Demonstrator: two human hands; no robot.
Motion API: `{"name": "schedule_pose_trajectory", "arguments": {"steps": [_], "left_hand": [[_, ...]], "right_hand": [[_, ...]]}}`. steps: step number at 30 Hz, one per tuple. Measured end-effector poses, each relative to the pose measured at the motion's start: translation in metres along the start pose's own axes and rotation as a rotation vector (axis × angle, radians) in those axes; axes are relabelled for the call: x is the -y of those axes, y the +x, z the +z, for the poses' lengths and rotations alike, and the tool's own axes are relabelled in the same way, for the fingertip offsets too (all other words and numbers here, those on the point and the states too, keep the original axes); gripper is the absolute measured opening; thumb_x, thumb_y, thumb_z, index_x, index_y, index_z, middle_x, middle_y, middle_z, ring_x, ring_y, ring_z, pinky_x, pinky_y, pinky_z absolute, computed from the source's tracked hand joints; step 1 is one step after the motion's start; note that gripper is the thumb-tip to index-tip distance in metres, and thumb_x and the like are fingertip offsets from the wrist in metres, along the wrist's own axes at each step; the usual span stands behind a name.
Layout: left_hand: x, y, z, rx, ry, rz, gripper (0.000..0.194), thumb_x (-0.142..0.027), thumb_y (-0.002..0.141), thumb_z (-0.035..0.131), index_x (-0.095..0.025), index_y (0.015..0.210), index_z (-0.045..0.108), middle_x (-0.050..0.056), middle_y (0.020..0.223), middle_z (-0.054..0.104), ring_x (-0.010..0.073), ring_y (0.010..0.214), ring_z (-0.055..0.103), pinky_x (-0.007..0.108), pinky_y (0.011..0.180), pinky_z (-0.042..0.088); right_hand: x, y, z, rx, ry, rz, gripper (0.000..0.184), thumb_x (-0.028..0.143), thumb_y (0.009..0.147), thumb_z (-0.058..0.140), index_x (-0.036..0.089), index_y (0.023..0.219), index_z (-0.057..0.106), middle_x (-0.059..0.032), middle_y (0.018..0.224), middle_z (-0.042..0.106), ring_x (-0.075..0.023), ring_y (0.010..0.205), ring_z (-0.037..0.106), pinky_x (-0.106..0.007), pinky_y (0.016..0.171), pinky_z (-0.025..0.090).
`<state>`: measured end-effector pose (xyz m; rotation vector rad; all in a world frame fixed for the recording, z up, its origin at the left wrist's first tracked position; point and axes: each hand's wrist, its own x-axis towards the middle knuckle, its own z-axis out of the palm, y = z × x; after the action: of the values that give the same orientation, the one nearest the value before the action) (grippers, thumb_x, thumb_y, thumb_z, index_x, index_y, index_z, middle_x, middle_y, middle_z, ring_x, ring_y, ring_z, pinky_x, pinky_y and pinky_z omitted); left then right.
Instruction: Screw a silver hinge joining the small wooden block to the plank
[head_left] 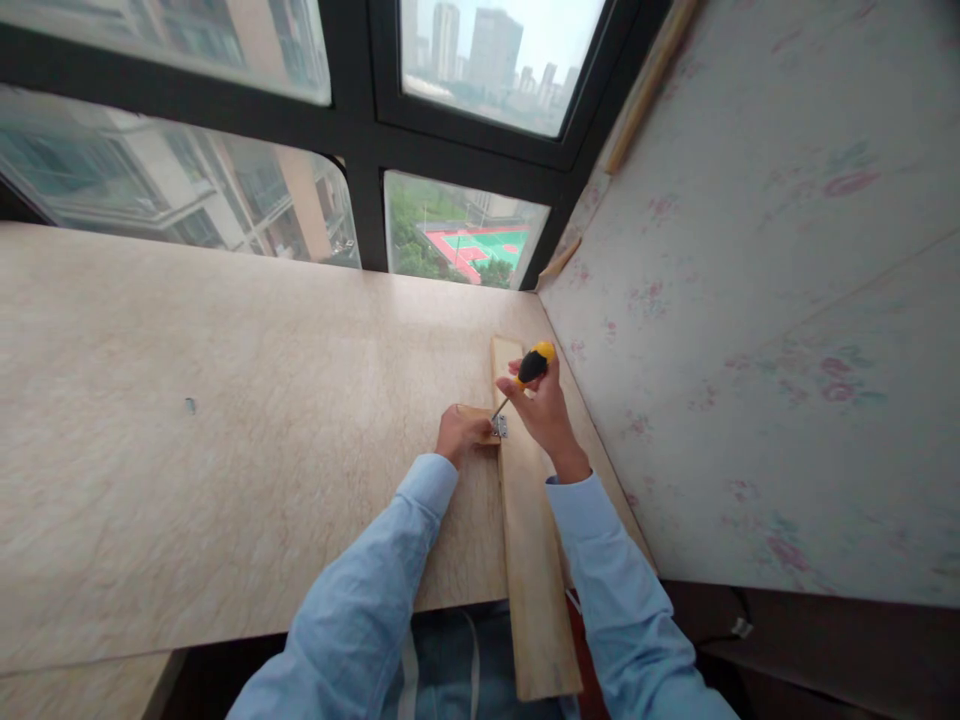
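A long wooden plank (pixel 534 560) lies on the marble-patterned tabletop (pixel 225 420), running from the near edge toward the wall. My right hand (pixel 546 410) is closed around a screwdriver (pixel 531 368) with a yellow and black handle, its tip down on a small metal bracket (pixel 501 427) at the plank's left edge. My left hand (pixel 463 433) is closed on a small wooden block (pixel 480 412) that butts against the plank beside the bracket. Both arms wear light blue sleeves.
A wall with floral wallpaper (pixel 750 300) rises close on the right. Dark-framed windows (pixel 360 130) stand behind the table. The plank overhangs the table's near edge. A small dark mark (pixel 190 405) shows on the tabletop's left part.
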<state>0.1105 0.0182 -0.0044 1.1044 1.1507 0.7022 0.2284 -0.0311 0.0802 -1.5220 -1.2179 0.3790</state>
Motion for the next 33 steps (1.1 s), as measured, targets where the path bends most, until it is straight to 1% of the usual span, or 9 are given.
{"name": "schedule_pose_trajectory", "arguments": {"steps": [3,6,8,11,16,22,26,30,33], "left_hand": [[-0.001,-0.001,0.001,-0.015,-0.061,-0.02,0.015,-0.015,0.055,0.071,-0.016,0.064,0.059,-0.001,0.064,0.063,0.0161,0.06,0.064,0.022,0.048,0.047],[-0.004,-0.004,0.002,-0.007,-0.095,-0.035,0.014,-0.014,0.054,0.07,-0.016,0.064,0.059,-0.002,0.063,0.063,0.0155,0.06,0.064,0.021,0.049,0.046],[-0.005,-0.005,0.002,-0.005,-0.099,-0.042,0.014,-0.014,0.054,0.069,-0.016,0.061,0.058,-0.002,0.061,0.062,0.0147,0.058,0.062,0.02,0.047,0.044],[-0.006,-0.005,0.001,-0.006,-0.113,-0.048,0.014,-0.015,0.054,0.07,-0.017,0.059,0.057,-0.002,0.059,0.06,0.0133,0.055,0.059,0.019,0.045,0.042],[-0.004,-0.004,0.001,-0.009,-0.136,-0.048,0.016,-0.013,0.052,0.07,-0.017,0.059,0.057,-0.002,0.061,0.061,0.0138,0.056,0.06,0.021,0.046,0.044],[-0.004,-0.003,0.002,0.012,-0.178,-0.052,0.016,-0.012,0.053,0.071,-0.016,0.063,0.059,-0.003,0.061,0.062,0.0138,0.056,0.061,0.022,0.049,0.047],[-0.003,-0.003,0.002,0.0,-0.19,-0.042,0.021,-0.012,0.052,0.072,-0.017,0.067,0.057,-0.004,0.062,0.061,0.013,0.055,0.059,0.021,0.048,0.046],[-0.002,-0.003,0.002,-0.014,-0.15,-0.052,0.024,-0.014,0.054,0.072,-0.018,0.07,0.055,-0.003,0.065,0.062,0.0133,0.058,0.061,0.02,0.048,0.045],[-0.001,-0.003,0.002,-0.03,-0.146,-0.052,0.026,-0.012,0.053,0.072,-0.019,0.071,0.054,-0.003,0.065,0.063,0.0131,0.058,0.061,0.02,0.049,0.045]], "right_hand": [[-0.006,-0.004,0.0,0.096,0.213,-0.055,0.088,0.047,0.082,0.069,0.03,0.151,0.018,-0.0128,0.139,0.057,-0.0227,0.13,0.055,-0.047,0.108,0.046],[-0.007,-0.005,-0.004,0.138,0.302,-0.032,0.074,0.046,0.084,0.066,0.031,0.146,0.029,-0.0107,0.133,0.061,-0.0224,0.126,0.059,-0.048,0.108,0.047],[-0.004,-0.003,-0.007,0.131,0.257,-0.009,0.067,0.047,0.084,0.067,0.028,0.142,0.037,-0.0095,0.122,0.067,-0.0235,0.115,0.066,-0.048,0.104,0.05],[0.001,0.002,-0.008,0.028,0.049,-0.007,0.077,0.051,0.074,0.076,0.027,0.14,0.043,-0.008,0.112,0.07,-0.025,0.098,0.07,-0.047,0.094,0.056],[0.004,0.004,-0.001,-0.086,-0.121,-0.06,0.088,0.056,0.063,0.083,0.026,0.138,0.047,-0.0142,0.135,0.059,-0.0282,0.104,0.066,-0.049,0.096,0.054],[-0.002,-0.005,-0.003,0.119,0.264,-0.059,0.085,0.05,0.078,0.073,0.03,0.148,0.029,-0.0113,0.135,0.059,-0.0233,0.126,0.058,-0.047,0.108,0.046],[0.004,-0.007,-0.011,0.198,0.279,-0.04,0.077,0.045,0.082,0.071,0.03,0.148,0.033,-0.0082,0.123,0.068,-0.0222,0.117,0.065,-0.048,0.105,0.049],[0.013,-0.001,-0.011,0.018,-0.021,-0.018,0.084,0.049,0.071,0.08,0.027,0.143,0.043,-0.003,0.091,0.074,-0.0246,0.088,0.072,-0.045,0.089,0.057],[0.014,0.006,-0.008,-0.157,-0.205,-0.029,0.091,0.055,0.064,0.082,0.024,0.141,0.045,-0.0024,0.08,0.072,-0.0273,0.079,0.071,-0.044,0.082,0.057]]}}
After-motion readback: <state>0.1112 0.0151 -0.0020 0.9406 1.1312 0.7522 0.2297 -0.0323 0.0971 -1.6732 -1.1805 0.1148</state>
